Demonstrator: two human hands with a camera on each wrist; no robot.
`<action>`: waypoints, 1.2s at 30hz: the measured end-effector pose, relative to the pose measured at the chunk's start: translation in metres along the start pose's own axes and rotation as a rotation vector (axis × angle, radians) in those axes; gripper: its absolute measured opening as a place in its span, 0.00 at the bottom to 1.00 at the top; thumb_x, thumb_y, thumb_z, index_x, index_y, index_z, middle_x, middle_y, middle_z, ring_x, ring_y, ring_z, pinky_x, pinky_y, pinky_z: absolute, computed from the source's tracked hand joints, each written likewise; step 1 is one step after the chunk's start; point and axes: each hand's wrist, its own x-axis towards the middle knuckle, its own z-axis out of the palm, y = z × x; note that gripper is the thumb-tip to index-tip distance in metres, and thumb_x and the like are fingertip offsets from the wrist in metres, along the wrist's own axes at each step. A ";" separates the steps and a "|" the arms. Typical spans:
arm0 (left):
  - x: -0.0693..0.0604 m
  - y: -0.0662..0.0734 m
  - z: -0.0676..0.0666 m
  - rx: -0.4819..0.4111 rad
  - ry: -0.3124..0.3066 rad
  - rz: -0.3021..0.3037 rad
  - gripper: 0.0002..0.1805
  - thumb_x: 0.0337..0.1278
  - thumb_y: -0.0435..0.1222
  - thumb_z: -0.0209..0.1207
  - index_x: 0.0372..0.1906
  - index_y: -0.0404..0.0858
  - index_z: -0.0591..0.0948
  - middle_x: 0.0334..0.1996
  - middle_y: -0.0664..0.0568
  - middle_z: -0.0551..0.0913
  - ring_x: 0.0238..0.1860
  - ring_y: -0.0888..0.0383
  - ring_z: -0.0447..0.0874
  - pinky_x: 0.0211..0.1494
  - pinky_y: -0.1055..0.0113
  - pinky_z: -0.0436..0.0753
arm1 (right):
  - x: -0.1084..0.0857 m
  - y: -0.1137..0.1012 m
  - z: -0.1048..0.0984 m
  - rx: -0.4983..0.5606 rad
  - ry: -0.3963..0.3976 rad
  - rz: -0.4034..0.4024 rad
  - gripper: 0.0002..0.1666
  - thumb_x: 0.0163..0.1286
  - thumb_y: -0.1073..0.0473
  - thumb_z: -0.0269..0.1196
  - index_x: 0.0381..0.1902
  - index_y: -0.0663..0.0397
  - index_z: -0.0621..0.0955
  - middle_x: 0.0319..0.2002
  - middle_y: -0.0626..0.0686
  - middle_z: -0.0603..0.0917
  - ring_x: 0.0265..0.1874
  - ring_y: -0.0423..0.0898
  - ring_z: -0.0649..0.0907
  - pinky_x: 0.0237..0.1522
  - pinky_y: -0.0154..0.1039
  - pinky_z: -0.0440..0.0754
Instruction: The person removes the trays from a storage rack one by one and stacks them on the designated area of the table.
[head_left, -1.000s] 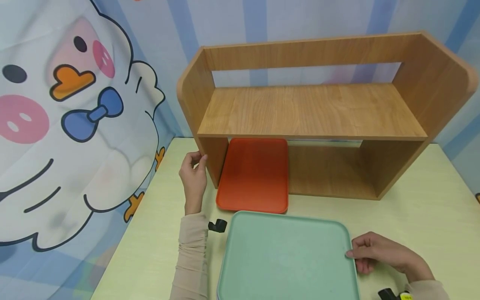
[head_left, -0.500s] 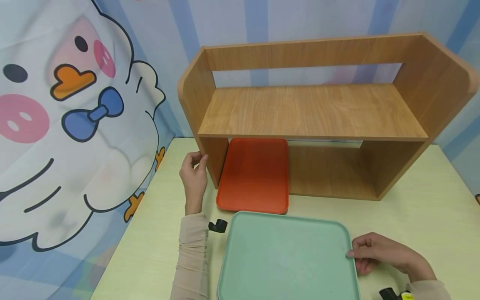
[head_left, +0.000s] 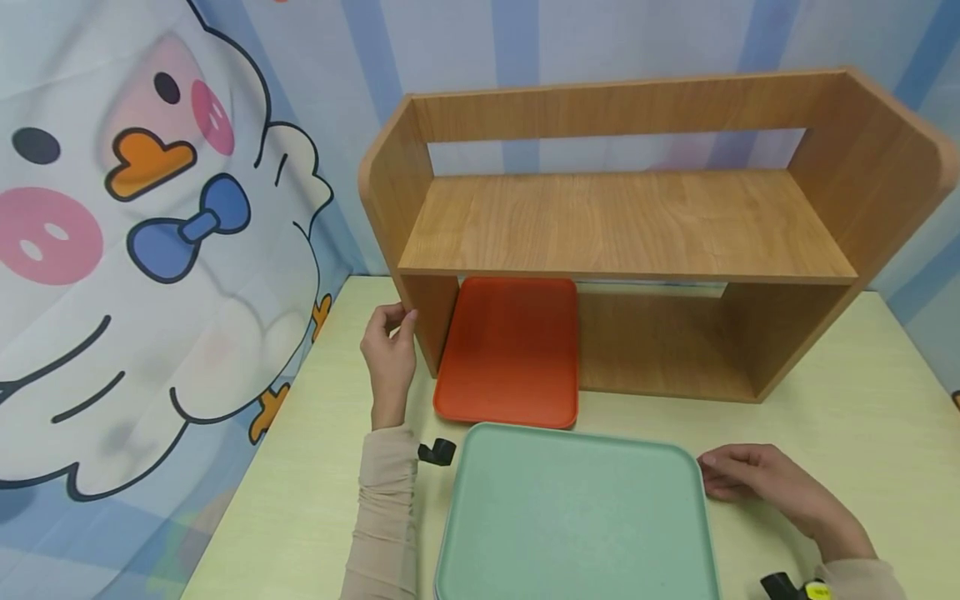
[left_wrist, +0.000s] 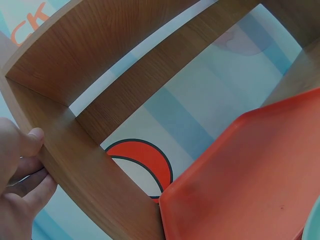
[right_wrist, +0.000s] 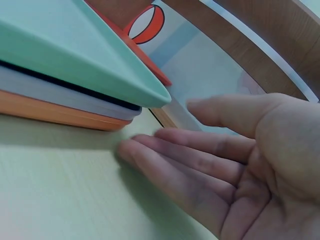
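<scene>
A stack of trays lies in front of the shelf, with a mint-green tray [head_left: 577,508] on top. In the right wrist view, a dark edge, a pale lavender tray [right_wrist: 75,95] and an orange tray [right_wrist: 55,112] show below it. My right hand [head_left: 772,483] is by the stack's far right corner, fingers loosely extended and thumb apart, holding nothing. My left hand [head_left: 390,358] holds the front edge of the wooden shelf's [head_left: 622,221] left side panel with thumb and fingers. A red-orange tray [head_left: 510,350] sits in the lower left compartment, its front end sticking out.
The light table [head_left: 832,417] runs under everything. A patterned curtain [head_left: 457,42] hangs behind the shelf, with a cartoon bird on the left. Small black wrist cameras [head_left: 437,452] sit beside both wrists. The lower right part of the shelf shows bare wood.
My right hand has let go of the mint tray's right edge and moved a little farther from me, toward its far right corner. The left hand and the trays have stayed in place.
</scene>
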 end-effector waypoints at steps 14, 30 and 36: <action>-0.001 -0.001 -0.001 -0.001 -0.004 -0.003 0.10 0.63 0.35 0.59 0.44 0.33 0.79 0.41 0.43 0.82 0.46 0.53 0.81 0.54 0.59 0.82 | 0.019 -0.013 0.005 0.031 0.152 0.031 0.39 0.72 0.44 0.54 0.65 0.71 0.65 0.58 0.61 0.79 0.50 0.36 0.83 0.52 0.33 0.81; 0.000 0.000 0.000 -0.001 -0.005 -0.004 0.11 0.62 0.36 0.60 0.44 0.33 0.79 0.41 0.43 0.82 0.46 0.53 0.81 0.54 0.59 0.82 | 0.042 -0.021 0.015 0.087 0.105 -0.072 0.36 0.74 0.47 0.52 0.64 0.75 0.65 0.57 0.64 0.79 0.52 0.41 0.83 0.51 0.30 0.81; 0.000 -0.002 0.000 -0.002 -0.005 0.004 0.11 0.62 0.36 0.60 0.44 0.33 0.79 0.41 0.43 0.82 0.46 0.53 0.81 0.53 0.60 0.83 | 0.050 -0.027 0.018 0.118 0.090 -0.058 0.38 0.73 0.46 0.53 0.65 0.75 0.64 0.58 0.64 0.79 0.53 0.43 0.83 0.52 0.33 0.81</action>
